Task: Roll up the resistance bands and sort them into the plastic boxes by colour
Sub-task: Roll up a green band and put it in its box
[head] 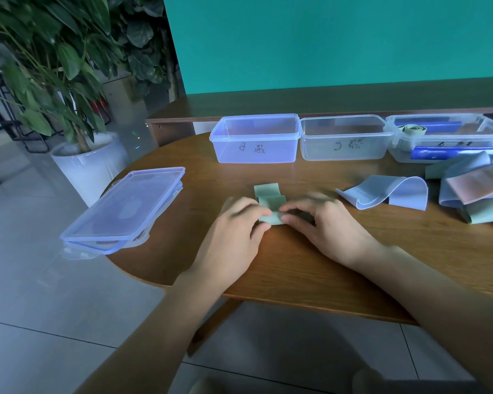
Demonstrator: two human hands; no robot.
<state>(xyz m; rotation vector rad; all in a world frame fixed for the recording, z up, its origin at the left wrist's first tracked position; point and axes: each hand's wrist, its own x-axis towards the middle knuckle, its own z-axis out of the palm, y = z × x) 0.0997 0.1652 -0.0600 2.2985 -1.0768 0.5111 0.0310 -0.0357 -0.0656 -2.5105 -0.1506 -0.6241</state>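
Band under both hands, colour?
Pale green band; the head view shows it, the only view.

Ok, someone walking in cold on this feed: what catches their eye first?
Both hands, left hand and right hand, pinching a half-rolled green band at the table's centre. Behind it stand three clear boxes; a loose blue band arches at the right, stacked lids lie left.

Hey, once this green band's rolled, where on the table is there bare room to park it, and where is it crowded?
Bare wood lies between the lid stack and the left hand, and in front of boxes B and C beyond the green band. Crowded: the right side, where the light blue band and the loose band pile lie.
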